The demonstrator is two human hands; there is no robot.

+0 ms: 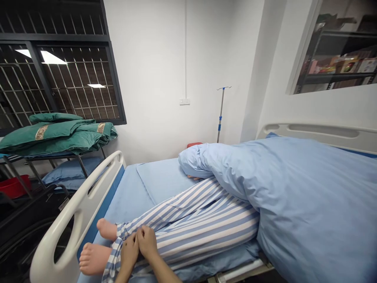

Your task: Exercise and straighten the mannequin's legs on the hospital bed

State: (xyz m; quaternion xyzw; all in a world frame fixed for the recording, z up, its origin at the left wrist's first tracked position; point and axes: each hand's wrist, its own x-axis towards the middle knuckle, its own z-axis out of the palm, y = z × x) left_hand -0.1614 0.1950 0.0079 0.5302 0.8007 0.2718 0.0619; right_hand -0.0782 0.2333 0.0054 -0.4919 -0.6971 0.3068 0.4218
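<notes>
A figure lies on a hospital bed in blue-and-white striped trousers (200,220), its bare feet (92,259) by the footboard. A light blue quilt (294,196) covers the upper body. My left hand (129,253) and my right hand (147,241) sit side by side at the lower trouser leg near the ankles. Both have their fingers curled and pinched on the striped fabric. The blue sheet (156,181) lies under the legs.
The white footboard rail (73,208) stands left of the feet, and the headboard (324,133) is at the far right. A rack holds folded green blankets (59,133); a black wheelchair (23,228) and a red basin (13,184) are below it. An IV pole (220,114) stands by the wall.
</notes>
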